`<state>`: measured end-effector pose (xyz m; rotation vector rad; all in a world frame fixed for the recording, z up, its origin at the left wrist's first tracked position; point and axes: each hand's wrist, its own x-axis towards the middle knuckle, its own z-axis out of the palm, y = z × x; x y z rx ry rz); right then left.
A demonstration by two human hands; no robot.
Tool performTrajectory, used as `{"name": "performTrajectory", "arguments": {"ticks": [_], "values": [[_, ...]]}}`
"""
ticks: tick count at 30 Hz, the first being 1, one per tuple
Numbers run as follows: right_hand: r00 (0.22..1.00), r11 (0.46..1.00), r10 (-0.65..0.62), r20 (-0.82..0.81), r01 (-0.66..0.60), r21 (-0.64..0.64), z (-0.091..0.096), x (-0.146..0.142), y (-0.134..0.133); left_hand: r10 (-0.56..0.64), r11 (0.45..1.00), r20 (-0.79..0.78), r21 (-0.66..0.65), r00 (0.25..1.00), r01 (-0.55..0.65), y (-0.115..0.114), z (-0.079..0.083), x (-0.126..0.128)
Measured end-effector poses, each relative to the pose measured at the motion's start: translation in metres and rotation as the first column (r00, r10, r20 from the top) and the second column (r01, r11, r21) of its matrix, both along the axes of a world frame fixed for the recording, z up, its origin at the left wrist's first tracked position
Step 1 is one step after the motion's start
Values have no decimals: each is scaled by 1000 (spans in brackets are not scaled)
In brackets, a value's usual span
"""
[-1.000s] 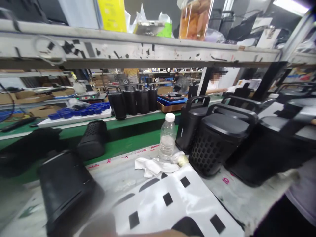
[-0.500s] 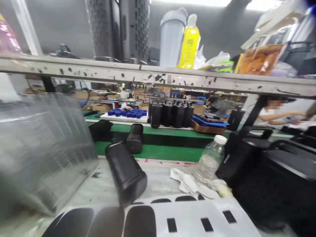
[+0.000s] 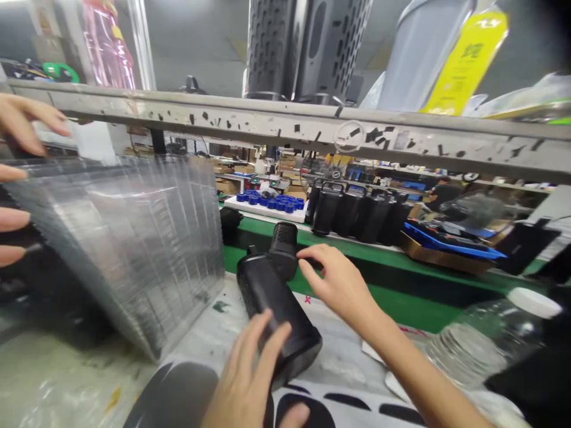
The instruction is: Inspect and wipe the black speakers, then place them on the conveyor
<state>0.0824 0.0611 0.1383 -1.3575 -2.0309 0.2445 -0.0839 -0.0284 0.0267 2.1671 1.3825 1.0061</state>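
My left hand (image 3: 252,377) is low in the middle, fingers spread apart over the lower part of a black cylindrical device (image 3: 272,303). That device lies tilted on the worktop, and whether my fingertips press on it cannot be told. From the right my right hand (image 3: 336,273) reaches over the green belt. Its thumb and index finger are apart, close beside a smaller-looking black device (image 3: 284,244) with a textured side, and contact is unclear. Beneath my left hand lies a white sheet with black rounded pads (image 3: 303,410), partly covered by the hand.
Another person's fingers (image 3: 27,122) are at the left edge, by a stack of clear plastic sheets (image 3: 147,238). A clear bottle (image 3: 482,339) is at right. A spotted shelf rail (image 3: 267,122) crosses above the green belt (image 3: 401,303). Black devices (image 3: 348,211) stand behind.
Both my hands have come into view, reaching to the black devices. Another person's fingers have appeared at left. The view has turned left, so things sit further right.
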Motion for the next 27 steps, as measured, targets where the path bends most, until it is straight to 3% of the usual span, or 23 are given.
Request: {"name": "performTrajectory", "arguments": {"ticks": [2,5,8,11,14,16,20,23,27], "values": [[986,993,-82,143,93,-71,-27,11,56,116,982,-39,-145,992,-120,9,-19,-3],[960,988,-6,278,49,-148,-62,12,116,186,927,5,-333,983,-174,24,-39,4],[949,975,33,315,39,-219,-75,5,144,194,915,24,-366,981,-172,28,-43,9],[964,957,-52,260,123,-264,-73,5,152,173,922,59,-361,983,-141,25,-38,7],[988,926,-108,110,140,-351,-73,11,135,142,920,115,-382,983,-88,20,-35,2],[998,886,-39,-42,16,-463,-74,15,105,105,926,121,-373,987,-53,19,-37,0],[916,688,129,-380,-359,-631,-72,21,31,56,931,143,-366,988,0,19,-37,4],[837,602,48,-545,-459,-653,-64,24,-1,14,933,159,-358,987,45,18,-28,11],[710,518,-225,-667,-493,-699,-51,30,-18,-2,944,188,-325,982,64,5,-6,11]]}}
